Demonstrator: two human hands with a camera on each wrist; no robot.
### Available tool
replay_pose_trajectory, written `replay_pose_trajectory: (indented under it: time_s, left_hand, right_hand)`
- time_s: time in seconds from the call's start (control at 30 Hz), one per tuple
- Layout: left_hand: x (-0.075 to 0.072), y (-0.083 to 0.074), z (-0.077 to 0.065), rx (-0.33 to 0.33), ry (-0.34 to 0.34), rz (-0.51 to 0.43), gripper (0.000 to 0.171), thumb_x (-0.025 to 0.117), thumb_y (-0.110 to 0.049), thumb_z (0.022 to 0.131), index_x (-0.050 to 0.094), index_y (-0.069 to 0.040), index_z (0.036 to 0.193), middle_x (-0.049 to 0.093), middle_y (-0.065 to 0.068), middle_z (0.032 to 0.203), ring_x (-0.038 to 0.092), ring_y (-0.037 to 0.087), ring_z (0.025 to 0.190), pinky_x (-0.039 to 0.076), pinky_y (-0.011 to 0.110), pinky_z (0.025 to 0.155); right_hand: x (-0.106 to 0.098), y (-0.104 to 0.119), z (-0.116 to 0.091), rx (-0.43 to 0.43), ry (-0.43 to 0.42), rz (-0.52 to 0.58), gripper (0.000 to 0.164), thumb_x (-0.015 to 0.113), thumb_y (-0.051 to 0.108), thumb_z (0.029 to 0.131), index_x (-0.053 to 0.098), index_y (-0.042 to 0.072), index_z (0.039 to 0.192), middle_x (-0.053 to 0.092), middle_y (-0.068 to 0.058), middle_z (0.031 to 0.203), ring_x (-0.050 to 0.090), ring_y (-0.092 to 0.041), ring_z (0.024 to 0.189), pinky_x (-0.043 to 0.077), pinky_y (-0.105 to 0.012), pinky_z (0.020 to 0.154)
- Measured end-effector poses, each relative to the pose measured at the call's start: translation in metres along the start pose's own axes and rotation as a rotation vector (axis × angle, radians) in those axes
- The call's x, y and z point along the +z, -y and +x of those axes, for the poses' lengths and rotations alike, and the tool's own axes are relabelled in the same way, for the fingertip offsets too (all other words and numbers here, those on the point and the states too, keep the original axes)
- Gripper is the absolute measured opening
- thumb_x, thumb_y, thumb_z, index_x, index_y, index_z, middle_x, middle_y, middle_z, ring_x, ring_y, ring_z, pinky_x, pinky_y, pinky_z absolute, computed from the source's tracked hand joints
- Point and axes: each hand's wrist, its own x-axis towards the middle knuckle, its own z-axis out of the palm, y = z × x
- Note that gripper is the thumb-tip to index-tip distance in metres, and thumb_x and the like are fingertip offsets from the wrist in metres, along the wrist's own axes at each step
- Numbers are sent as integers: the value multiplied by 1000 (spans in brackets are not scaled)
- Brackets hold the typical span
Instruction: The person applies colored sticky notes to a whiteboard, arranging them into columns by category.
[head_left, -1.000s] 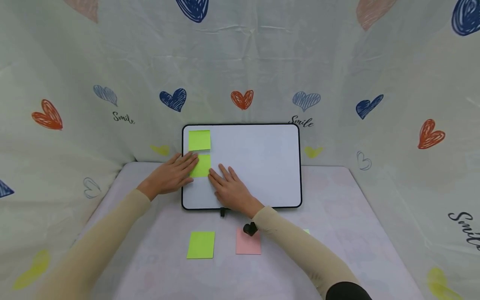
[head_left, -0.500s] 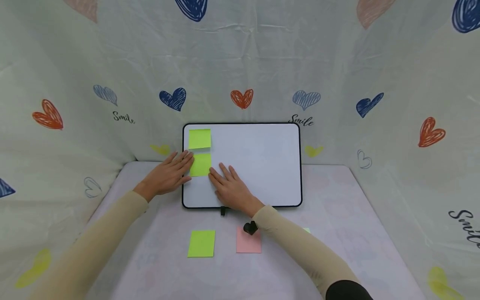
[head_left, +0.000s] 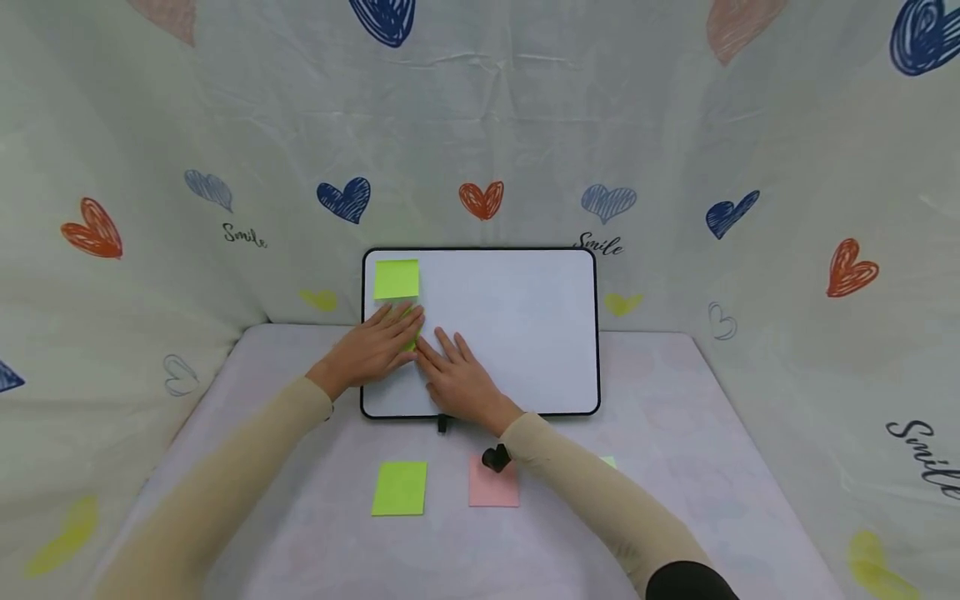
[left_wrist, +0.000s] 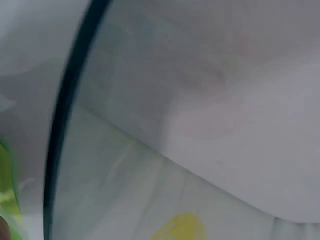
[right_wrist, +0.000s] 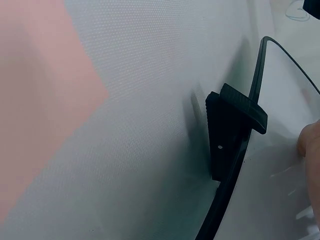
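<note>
A whiteboard (head_left: pixel 517 325) with a thin black frame leans at the back of the table. At its upper left sits a bright green sticky note (head_left: pixel 397 278). Below it is a second green sticky note (head_left: pixel 411 344), mostly hidden under my left hand (head_left: pixel 371 346), whose straight fingers lie flat across it. My right hand (head_left: pixel 465 382) rests on the board with fingers extended, fingertips right at that note's right edge. In the left wrist view, only a sliver of green (left_wrist: pixel 7 182) shows beyond the frame. Part of my right hand (right_wrist: pixel 311 150) appears at the right wrist view's edge.
A black clip-like support (right_wrist: pixel 227 132) sits on the board's lower edge. On the white tabletop (head_left: pixel 315 517) lie a green sticky note (head_left: pixel 399 489) and a pink one (head_left: pixel 494 492); a pale green corner (head_left: pixel 609 461) peeks from behind my right sleeve. A heart-printed cloth (head_left: pixel 420 125) hangs behind.
My left hand has slid right from the lower note's left edge, now covering most of it. The right hand keeps its place on the board.
</note>
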Motion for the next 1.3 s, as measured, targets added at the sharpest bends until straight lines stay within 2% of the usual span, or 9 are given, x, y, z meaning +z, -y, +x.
replay_pose_trajectory:
  time_s: [0.07, 0.17, 0.3, 0.53, 0.67, 0.8, 0.97, 1.1, 1.3]
  left_hand:
    - [1, -2, 2, 4, -15, 1, 70, 53, -37, 106, 31, 1, 160, 27, 15, 169, 21, 35, 158, 18, 53, 128]
    - [1, -1, -1, -16, 8, 0, 69, 52, -38, 107, 30, 0, 160, 26, 15, 170, 20, 35, 159, 17, 53, 129]
    - [1, 4, -12, -72, 68, -20, 70, 47, -40, 108, 26, -1, 162, 22, 13, 171, 15, 34, 160, 14, 54, 129]
    - [-3, 19, -36, -128, 83, 3, 70, 46, -42, 109, 27, 1, 161, 25, 17, 170, 18, 37, 159, 16, 56, 128]
    - [-6, 26, -47, -161, 117, 9, 70, 48, -41, 108, 27, 1, 161, 24, 16, 170, 16, 36, 159, 13, 55, 129]
    - [-7, 28, -52, -174, 134, 6, 71, 48, -42, 108, 25, 0, 162, 22, 16, 171, 13, 36, 160, 9, 53, 130]
    - [-1, 25, -50, -140, 59, 33, 71, 44, -46, 109, 29, 0, 161, 28, 15, 169, 16, 35, 159, 9, 53, 130]
    - [4, 19, -41, -97, -6, 35, 70, 40, -49, 109, 32, -1, 160, 32, 14, 168, 21, 36, 158, 13, 55, 129]
    - [3, 6, -17, -72, -5, -8, 71, 48, -44, 107, 30, -3, 161, 27, 11, 170, 18, 35, 159, 12, 56, 129]
  right_hand:
    - [-1, 2, 0, 2, -4, 7, 63, 58, 35, 104, 39, 10, 159, 35, -5, 166, 31, -38, 154, 34, -55, 122]
    - [-1, 4, 1, 2, 9, 22, 62, 57, 34, 105, 39, 10, 159, 35, -5, 167, 30, -38, 155, 33, -55, 123]
    - [0, 5, 2, 4, 38, 23, 61, 54, 34, 106, 39, 9, 159, 33, -5, 168, 26, -38, 156, 30, -54, 124]
    - [2, 4, 2, 17, 53, -8, 62, 53, 37, 106, 37, 11, 160, 32, -4, 168, 24, -36, 157, 28, -53, 125]
    - [2, 4, 2, 18, 79, -6, 63, 51, 37, 107, 34, 11, 161, 28, -4, 170, 21, -37, 158, 26, -53, 127]
    - [2, 3, 1, 12, 42, 1, 63, 54, 36, 106, 37, 10, 160, 32, -5, 168, 26, -38, 157, 28, -54, 125]
    - [4, 2, 0, 26, 46, 10, 63, 55, 36, 106, 36, 10, 160, 30, -5, 169, 24, -37, 157, 27, -54, 126]
    - [4, 2, 0, 41, 82, 21, 64, 54, 37, 106, 34, 12, 162, 26, -3, 170, 18, -36, 159, 24, -53, 127]
    - [4, 3, 0, 35, 61, 32, 63, 54, 36, 106, 36, 11, 161, 29, -4, 170, 21, -37, 158, 25, -54, 126]
